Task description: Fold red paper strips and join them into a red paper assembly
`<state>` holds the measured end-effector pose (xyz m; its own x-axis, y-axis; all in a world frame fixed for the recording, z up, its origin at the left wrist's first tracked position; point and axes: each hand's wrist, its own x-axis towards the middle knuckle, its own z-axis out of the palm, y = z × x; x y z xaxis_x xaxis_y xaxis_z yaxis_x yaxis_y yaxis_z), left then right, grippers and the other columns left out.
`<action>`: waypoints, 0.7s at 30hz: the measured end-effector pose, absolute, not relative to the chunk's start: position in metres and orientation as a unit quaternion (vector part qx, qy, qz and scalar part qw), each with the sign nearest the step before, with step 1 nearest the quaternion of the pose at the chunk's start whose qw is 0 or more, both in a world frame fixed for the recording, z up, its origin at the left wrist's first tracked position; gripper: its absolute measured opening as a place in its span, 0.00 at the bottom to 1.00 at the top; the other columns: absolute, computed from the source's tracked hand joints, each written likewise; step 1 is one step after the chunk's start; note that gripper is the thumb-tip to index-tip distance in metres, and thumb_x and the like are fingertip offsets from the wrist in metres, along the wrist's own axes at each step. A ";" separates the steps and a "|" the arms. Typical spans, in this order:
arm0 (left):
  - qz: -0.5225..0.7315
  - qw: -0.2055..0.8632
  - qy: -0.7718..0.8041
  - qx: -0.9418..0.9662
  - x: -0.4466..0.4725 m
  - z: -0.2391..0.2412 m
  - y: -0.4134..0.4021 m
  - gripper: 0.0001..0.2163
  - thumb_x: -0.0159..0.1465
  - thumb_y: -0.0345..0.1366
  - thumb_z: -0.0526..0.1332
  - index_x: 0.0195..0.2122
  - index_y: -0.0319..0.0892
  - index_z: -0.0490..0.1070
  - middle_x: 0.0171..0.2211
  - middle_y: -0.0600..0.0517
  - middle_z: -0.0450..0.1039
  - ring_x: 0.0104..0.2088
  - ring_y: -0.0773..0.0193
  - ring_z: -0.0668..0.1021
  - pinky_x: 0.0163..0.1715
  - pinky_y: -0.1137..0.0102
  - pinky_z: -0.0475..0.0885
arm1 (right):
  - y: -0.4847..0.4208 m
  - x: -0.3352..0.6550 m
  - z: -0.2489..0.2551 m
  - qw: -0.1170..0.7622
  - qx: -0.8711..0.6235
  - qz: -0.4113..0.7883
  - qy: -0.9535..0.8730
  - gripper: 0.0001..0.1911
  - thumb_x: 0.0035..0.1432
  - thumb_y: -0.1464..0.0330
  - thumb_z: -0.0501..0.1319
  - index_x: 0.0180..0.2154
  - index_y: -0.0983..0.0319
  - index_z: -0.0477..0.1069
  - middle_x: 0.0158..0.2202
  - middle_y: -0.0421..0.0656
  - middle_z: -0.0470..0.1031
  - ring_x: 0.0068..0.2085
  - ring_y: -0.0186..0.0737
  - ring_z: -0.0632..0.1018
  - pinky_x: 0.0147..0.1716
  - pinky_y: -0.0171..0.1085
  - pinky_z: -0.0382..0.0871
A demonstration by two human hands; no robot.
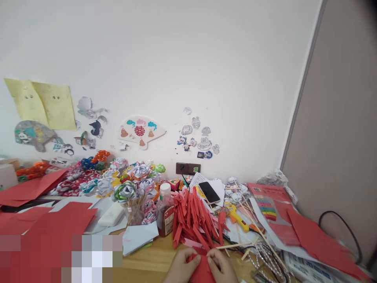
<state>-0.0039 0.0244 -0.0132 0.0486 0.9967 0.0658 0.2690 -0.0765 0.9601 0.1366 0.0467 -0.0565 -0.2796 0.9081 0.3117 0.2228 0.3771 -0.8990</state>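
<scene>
Pinching flat red paper [202,272] toward the wooden surface's [149,257] near edge, left hand [183,267] and right hand [220,267] risked tears from uneven tugging.

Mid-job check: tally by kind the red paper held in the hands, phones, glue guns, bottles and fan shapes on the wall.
Red paper held by left hand and right hand: 1
Phone: 1
Glue gun: 1
Bottle: 1
Fan shapes, white fan and grey fan: 2
Total: 6

Held red paper [202,272] cropped below, pixelated patch [94,259]
</scene>
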 end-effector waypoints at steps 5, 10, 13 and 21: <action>0.431 0.445 0.538 0.573 -0.005 -0.022 0.027 0.08 0.47 0.37 0.54 0.17 0.37 0.61 0.17 0.57 0.58 0.21 0.70 0.63 0.22 0.76 0.58 | 0.048 0.133 -0.066 0.460 -0.415 0.376 -0.689 0.18 0.47 0.54 0.47 0.24 0.62 0.60 0.16 0.37 0.58 0.18 0.31 0.62 0.18 0.29 0.55; 0.427 0.448 0.537 0.573 -0.006 -0.027 0.028 0.10 0.47 0.39 0.55 0.18 0.37 0.62 0.17 0.57 0.58 0.22 0.70 0.63 0.22 0.76 0.58 | 0.047 0.134 -0.067 0.452 -0.413 0.370 -0.699 0.20 0.48 0.53 0.45 0.23 0.63 0.60 0.17 0.39 0.61 0.19 0.32 0.63 0.19 0.29 0.57; 0.423 0.445 0.539 0.577 -0.006 -0.028 0.029 0.10 0.48 0.39 0.54 0.17 0.37 0.62 0.18 0.57 0.58 0.22 0.70 0.63 0.23 0.76 0.58 | 0.046 0.136 -0.060 0.450 -0.412 0.365 -0.703 0.19 0.48 0.54 0.45 0.24 0.63 0.61 0.18 0.39 0.62 0.21 0.32 0.65 0.21 0.29 0.58; 0.424 0.419 0.548 0.586 -0.003 -0.020 0.025 0.10 0.47 0.39 0.54 0.16 0.37 0.63 0.16 0.57 0.57 0.21 0.70 0.62 0.22 0.76 0.58 | 0.040 0.141 -0.039 0.427 -0.401 0.384 -0.714 0.15 0.49 0.58 0.48 0.25 0.64 0.62 0.20 0.39 0.62 0.22 0.32 0.65 0.22 0.30 0.59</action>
<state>-0.0030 0.0248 -0.0202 0.0387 0.9986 0.0373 0.2866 -0.0468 0.9569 0.1411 0.0397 -0.0392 -0.3150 0.9000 0.3012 0.2440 0.3835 -0.8907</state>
